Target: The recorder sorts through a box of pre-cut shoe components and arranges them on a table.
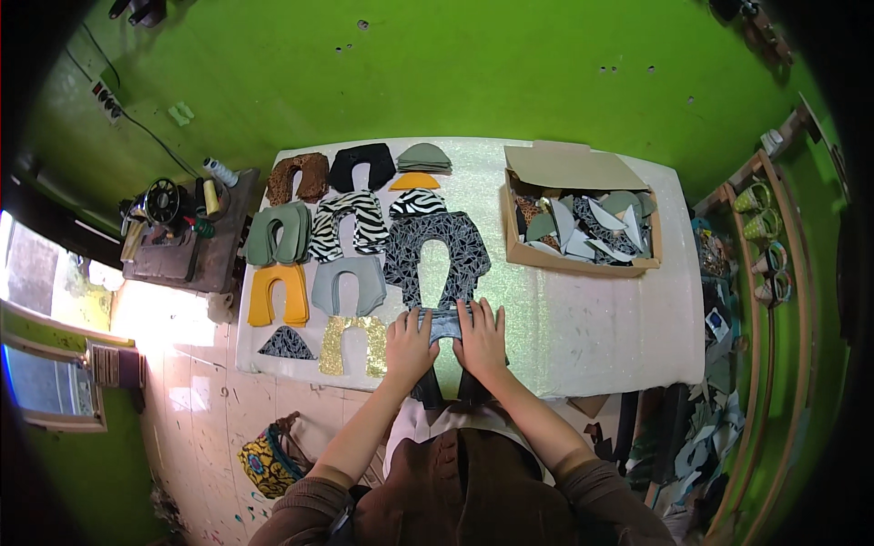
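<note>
Both my hands are at the near edge of the table, one on each side of a small stack of curved grey-blue pieces (443,325). My left hand (410,348) rests against the left end, its fingers stretched forward. My right hand (482,340) touches the right end with its fingers extended and somewhat apart. Just beyond the fingertips lie arched dark pieces with a pale line pattern (437,226). Below the grey-blue stack, black strips (427,389) show at the table's edge, partly covered by my hands and wrists.
Left on the table (583,328) are arched stacks: brown spotted (309,170), black (375,159), green (267,232), zebra-striped (322,232), yellow (263,296), grey (324,289) and gold glitter (331,350). An open cardboard box (583,262) of offcuts stands right. A sewing machine (162,202) sits far left.
</note>
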`<state>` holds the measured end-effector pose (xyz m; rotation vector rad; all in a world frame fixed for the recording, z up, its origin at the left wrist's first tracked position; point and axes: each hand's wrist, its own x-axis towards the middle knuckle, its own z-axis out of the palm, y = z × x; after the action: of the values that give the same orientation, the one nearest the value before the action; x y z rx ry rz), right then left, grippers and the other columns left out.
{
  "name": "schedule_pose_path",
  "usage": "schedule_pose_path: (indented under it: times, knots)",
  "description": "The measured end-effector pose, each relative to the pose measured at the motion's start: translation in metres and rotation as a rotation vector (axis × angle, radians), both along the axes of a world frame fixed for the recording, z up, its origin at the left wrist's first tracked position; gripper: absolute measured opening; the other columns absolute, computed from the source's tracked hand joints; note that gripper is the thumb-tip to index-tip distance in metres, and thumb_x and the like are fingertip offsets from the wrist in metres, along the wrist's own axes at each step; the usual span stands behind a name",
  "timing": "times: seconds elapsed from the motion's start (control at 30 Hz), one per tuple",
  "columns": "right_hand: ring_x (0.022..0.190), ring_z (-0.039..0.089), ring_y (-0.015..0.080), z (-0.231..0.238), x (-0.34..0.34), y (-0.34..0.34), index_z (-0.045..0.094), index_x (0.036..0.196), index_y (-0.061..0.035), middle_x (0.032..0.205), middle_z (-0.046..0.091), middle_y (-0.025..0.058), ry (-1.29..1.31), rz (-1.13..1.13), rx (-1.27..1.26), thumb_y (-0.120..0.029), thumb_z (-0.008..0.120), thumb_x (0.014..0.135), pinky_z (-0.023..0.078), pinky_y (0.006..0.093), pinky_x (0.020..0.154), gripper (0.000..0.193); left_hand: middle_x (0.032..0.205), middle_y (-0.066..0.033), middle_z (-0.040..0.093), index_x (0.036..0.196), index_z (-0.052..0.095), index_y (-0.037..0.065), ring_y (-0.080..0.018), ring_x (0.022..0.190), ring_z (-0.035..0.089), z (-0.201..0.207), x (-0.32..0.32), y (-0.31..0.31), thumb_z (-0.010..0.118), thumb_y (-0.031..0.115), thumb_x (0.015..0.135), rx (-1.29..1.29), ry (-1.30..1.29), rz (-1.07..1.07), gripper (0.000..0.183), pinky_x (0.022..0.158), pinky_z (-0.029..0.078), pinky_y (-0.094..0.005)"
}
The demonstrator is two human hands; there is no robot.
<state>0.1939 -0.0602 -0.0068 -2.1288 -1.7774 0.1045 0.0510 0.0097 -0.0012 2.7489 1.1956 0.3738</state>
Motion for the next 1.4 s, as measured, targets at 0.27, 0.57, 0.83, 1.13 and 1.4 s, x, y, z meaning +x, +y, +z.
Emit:
schedule_pose_path:
  times: [0.27, 0.57, 0.83, 1.13, 1.4]
  knots:
    - [0.121, 0.038, 0.0295, -0.002, -0.008, 0.000, 0.044, 0.126, -0.0072, 0.123, 0.044, 0.0129, 0.002, -0.110, -0.057, -0.023, 0.071, 0.064, 0.019, 0.0534, 0.105, 0.069, 0.118, -0.0155, 0.049, 0.119, 0.051, 0.006, -0.0319, 0.109, 0.045, -0.004, -0.008, 0.015, 0.065, 0.030, 0.067, 0.004, -0.008, -0.105, 0.060, 0.089, 0.038, -0.0421]
    - [0.125, 0.034, 0.0312, -0.013, -0.011, -0.001, 0.044, 0.125, -0.0065, 0.128, 0.042, 0.0155, -0.014, -0.119, -0.006, -0.026, 0.067, 0.067, 0.020, 0.0541, 0.104, 0.065, 0.137, -0.0193, 0.035, 0.129, 0.045, 0.010, -0.0346, 0.125, 0.034, -0.024, -0.012, 0.016, 0.060, 0.037, 0.075, 0.106, 0.114, -0.155, 0.062, 0.101, 0.030, -0.0465]
    - [0.127, 0.034, 0.0313, 0.000, 0.002, -0.015, 0.049, 0.125, -0.0077, 0.134, 0.040, 0.0152, 0.002, 0.000, 0.041, -0.040, 0.056, 0.080, 0.014, 0.0614, 0.102, 0.055, 0.141, -0.0228, 0.026, 0.132, 0.041, 0.010, -0.0366, 0.129, 0.029, 0.007, 0.008, 0.003, 0.054, 0.034, 0.082, -0.027, 0.092, -0.041, 0.058, 0.102, 0.026, -0.0507]
    - [0.086, 0.057, 0.0287, 0.036, 0.091, -0.016, 0.061, 0.094, -0.0036, 0.089, 0.061, 0.0116, 0.276, -0.027, 0.237, -0.010, 0.056, 0.078, 0.042, 0.0400, 0.082, 0.018, 0.122, -0.0188, 0.049, 0.117, 0.054, 0.005, -0.0325, 0.113, 0.047, 0.053, 0.103, -0.018, 0.057, 0.019, 0.080, -0.008, -0.281, -0.099, 0.039, 0.095, 0.036, -0.0442]
    - [0.075, 0.058, 0.0283, 0.071, 0.183, -0.013, 0.063, 0.088, -0.0040, 0.077, 0.061, 0.0104, 0.170, -0.126, 0.464, -0.006, 0.056, 0.076, 0.045, 0.0382, 0.069, 0.014, 0.078, -0.0105, 0.061, 0.090, 0.061, 0.004, -0.0274, 0.075, 0.059, 0.074, 0.184, 0.004, 0.055, 0.014, 0.079, 0.007, -0.350, -0.186, 0.016, 0.070, 0.045, -0.0384]
